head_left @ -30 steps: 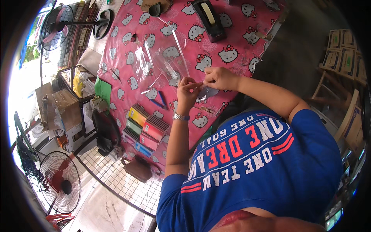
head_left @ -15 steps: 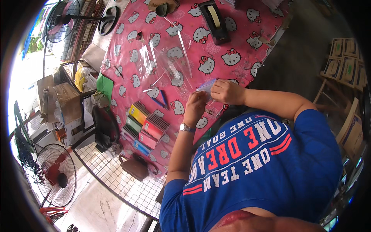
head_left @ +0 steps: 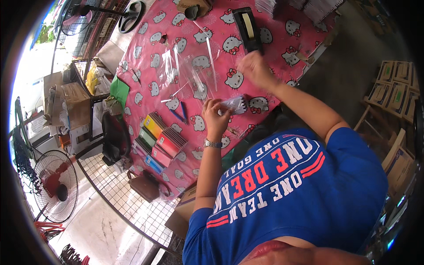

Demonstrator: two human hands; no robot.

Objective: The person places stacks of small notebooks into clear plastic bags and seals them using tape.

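Observation:
My left hand is closed on one end of a small spiral notebook in clear plastic wrap, low over the near part of the table. The notebook's coil edge points to the right. My right hand is apart from it, just short of the near end of a black tape dispenser with a pale roll. Motion smears its fingers, so their grip does not show. Left of the notebook lies a blue-handled tool like small pliers. Clear plastic sleeves lie spread beyond my left hand.
Small notebooks in several colours stand in stacks at the table's left. A pink patterned cover lies over the table. A brown bag sits at the lower left edge. More spiral pads lie at the far right; cartons stand beyond.
My right hand has let go of the wrapped notebook and moved away toward the tape dispenser. My left hand keeps hold of the notebook, now slightly further left.

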